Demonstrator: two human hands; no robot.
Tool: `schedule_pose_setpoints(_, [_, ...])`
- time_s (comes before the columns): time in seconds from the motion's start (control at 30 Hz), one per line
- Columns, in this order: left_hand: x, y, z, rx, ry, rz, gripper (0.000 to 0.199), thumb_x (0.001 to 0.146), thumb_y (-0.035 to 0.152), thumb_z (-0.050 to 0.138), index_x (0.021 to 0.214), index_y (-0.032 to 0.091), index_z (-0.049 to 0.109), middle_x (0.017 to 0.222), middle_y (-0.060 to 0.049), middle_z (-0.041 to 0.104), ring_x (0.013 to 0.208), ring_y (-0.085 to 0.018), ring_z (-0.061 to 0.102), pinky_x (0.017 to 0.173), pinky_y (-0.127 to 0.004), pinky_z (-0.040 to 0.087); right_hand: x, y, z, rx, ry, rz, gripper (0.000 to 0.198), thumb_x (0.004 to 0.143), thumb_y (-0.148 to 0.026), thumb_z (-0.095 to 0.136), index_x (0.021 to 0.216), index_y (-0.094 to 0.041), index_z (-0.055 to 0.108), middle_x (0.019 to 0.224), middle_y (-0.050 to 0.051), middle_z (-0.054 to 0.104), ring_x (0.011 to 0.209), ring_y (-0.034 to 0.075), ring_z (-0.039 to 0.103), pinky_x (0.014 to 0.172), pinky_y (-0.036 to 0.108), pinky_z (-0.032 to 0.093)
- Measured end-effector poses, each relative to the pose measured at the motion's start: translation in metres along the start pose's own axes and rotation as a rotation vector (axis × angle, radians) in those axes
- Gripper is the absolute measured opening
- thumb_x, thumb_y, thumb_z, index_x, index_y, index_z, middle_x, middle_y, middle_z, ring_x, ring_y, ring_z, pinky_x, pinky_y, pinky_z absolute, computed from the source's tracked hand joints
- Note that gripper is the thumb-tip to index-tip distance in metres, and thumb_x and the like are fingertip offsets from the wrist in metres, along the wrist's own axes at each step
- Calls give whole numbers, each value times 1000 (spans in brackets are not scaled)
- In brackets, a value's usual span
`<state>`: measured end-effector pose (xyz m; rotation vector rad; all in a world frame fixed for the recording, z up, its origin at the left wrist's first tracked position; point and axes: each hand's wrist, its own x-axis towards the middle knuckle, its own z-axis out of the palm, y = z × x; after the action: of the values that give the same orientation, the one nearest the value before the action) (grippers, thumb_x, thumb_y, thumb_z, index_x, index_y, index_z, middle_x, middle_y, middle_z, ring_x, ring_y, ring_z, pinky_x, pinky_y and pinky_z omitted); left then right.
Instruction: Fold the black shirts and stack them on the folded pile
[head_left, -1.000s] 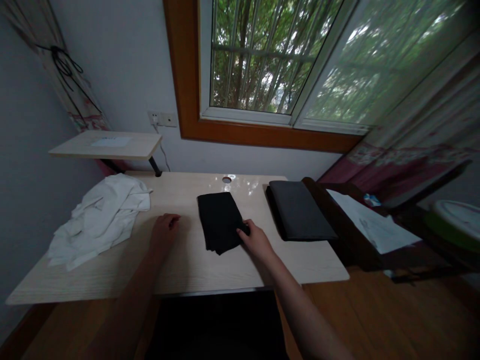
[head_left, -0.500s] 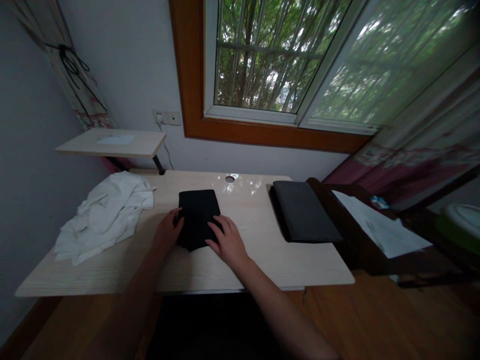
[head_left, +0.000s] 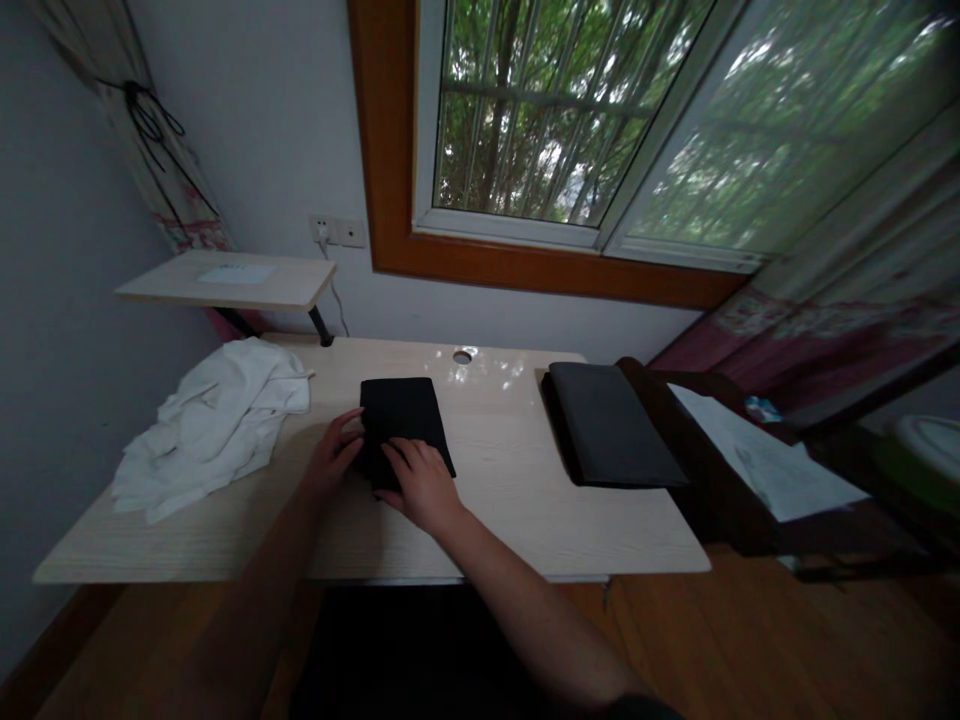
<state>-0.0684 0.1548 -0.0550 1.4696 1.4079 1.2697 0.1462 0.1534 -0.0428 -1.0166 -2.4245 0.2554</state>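
A flat black piece, apparently folded cloth (head_left: 405,405), lies on the pale wooden desk (head_left: 510,530) in front of me. At its left edge rests my left hand (head_left: 330,457), fingers a little apart and touching the edge. My right hand (head_left: 421,487) lies over the lower part of the piece with its fingers spread, covering some of it. Neither hand grips anything visibly. Left of them is a crumpled white cloth (head_left: 217,420), heaped on the desk.
To the right lies a dark grey folder-like case (head_left: 615,425). A small raised shelf (head_left: 285,285) holding a white paper (head_left: 236,274) stands at the back left. Past the desk's right end, papers (head_left: 757,455) lie on a dark surface.
My right hand has moved left from the right edge of the black cloth onto its lower middle. My left hand stays by the left edge, its fingers shifted slightly.
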Motion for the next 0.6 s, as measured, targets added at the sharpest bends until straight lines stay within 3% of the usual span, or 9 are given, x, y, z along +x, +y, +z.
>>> schedule_pose_setpoints(0.2, [-2, -2, -2, -247, -17, -83, 75, 89, 48, 60, 155, 24, 32, 113, -10, 71, 92, -23, 70, 78, -35, 55, 5, 0, 4, 21, 46, 140, 86, 82, -51, 75, 154, -20, 37, 138, 15, 58, 117, 34, 53, 95, 50, 49])
schedule_pose_setpoints(0.4, [-1, -7, 1, -254, -57, -44, 74, 91, 51, 59, 154, 23, 33, 120, -13, 70, 103, -26, 70, 89, -43, 57, 11, 16, 8, 44, 31, 224, 40, 86, -17, 65, 126, -21, 66, 115, 10, 68, 108, 29, 58, 96, 43, 51])
schedule_pose_setpoints(0.5, [0, -7, 5, -238, -116, 25, 70, 93, 47, 59, 153, 22, 33, 121, -14, 70, 107, -27, 70, 97, -47, 54, 15, 32, 9, 253, 191, 357, 39, 85, -10, 52, 119, -19, 69, 115, 10, 70, 109, 25, 62, 101, 40, 49])
schedule_pose_setpoints(0.6, [1, -8, 10, -110, -183, 111, 64, 94, 39, 58, 151, 23, 36, 123, -14, 70, 114, -27, 67, 103, -50, 50, 17, 52, 3, 531, 414, 542, 39, 85, -17, 45, 117, -20, 69, 115, 8, 72, 110, 24, 64, 101, 39, 49])
